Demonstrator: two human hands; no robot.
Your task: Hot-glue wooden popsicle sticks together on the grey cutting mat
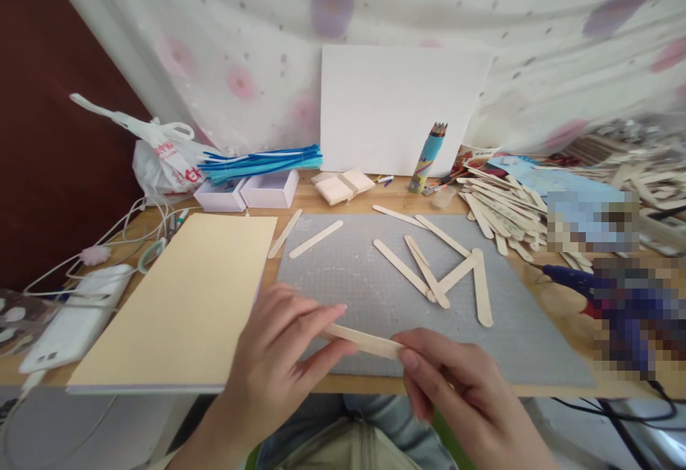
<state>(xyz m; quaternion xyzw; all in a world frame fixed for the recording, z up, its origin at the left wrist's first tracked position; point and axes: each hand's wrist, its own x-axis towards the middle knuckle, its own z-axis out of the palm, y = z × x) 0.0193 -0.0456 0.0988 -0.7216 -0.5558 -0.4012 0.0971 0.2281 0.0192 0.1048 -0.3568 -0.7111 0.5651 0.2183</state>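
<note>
A wooden craft stick (369, 342) is held nearly level above the front of the grey cutting mat (332, 284). My right hand (450, 377) pinches its right end between thumb and fingers. Around the left end are the thumb and fingers of my left hand (289, 348), with the stick between them. Beyond my hands, several craft sticks lie on the mat. Some of them touch or overlap in a zigzag, including an angled stick (453, 275) and an upright-lying stick (481, 291). Two separate sticks, one of them a slanting stick (316, 239), lie at the mat's left edge.
Cream paper (182, 298) covers the left, beside a white power bank (80, 316) and cables. Blue pipe cleaners (262, 163) rest on small white boxes (271, 190). A pencil tube (427, 159) stands behind. At right are a stick pile (504, 206) and a blue glue gun (573, 278).
</note>
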